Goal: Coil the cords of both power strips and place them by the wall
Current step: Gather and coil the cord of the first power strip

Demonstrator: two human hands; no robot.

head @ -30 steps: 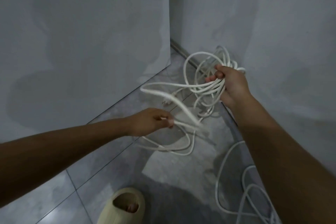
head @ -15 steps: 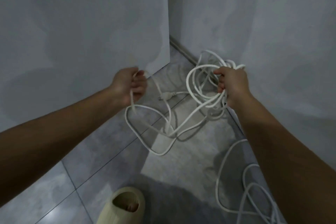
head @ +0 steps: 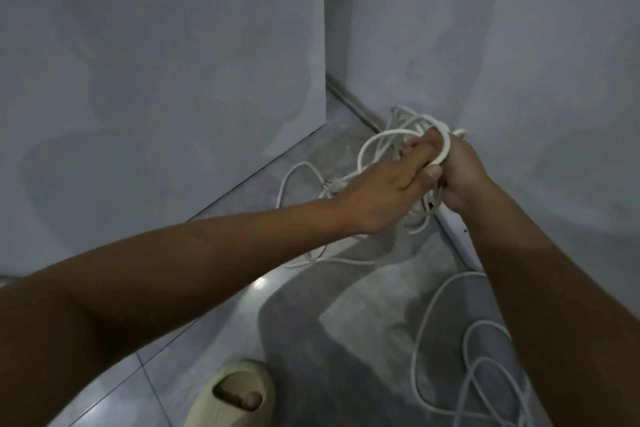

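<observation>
A bundle of white cord loops (head: 377,146) hangs in the air near the corner of two grey walls. My right hand (head: 460,177) grips the bundle from the right. My left hand (head: 384,194) has reached across and pinches a loop of the same cord against the bundle, its fingers touching my right hand. Slack cord (head: 298,177) trails from the bundle down to the floor. A white power strip body (head: 457,236) lies along the right wall under my right wrist. A second white cord (head: 450,357) lies in loose loops on the floor at the lower right.
Grey walls (head: 173,80) close in on the left and right, meeting at a corner with a baseboard (head: 349,104). The floor is grey tile. My foot in a beige slipper (head: 235,395) stands at the bottom centre.
My left hand has carried its length of cord rightward and upward and joined it to the bundle in my right hand. The bundle has stayed near the corner.
</observation>
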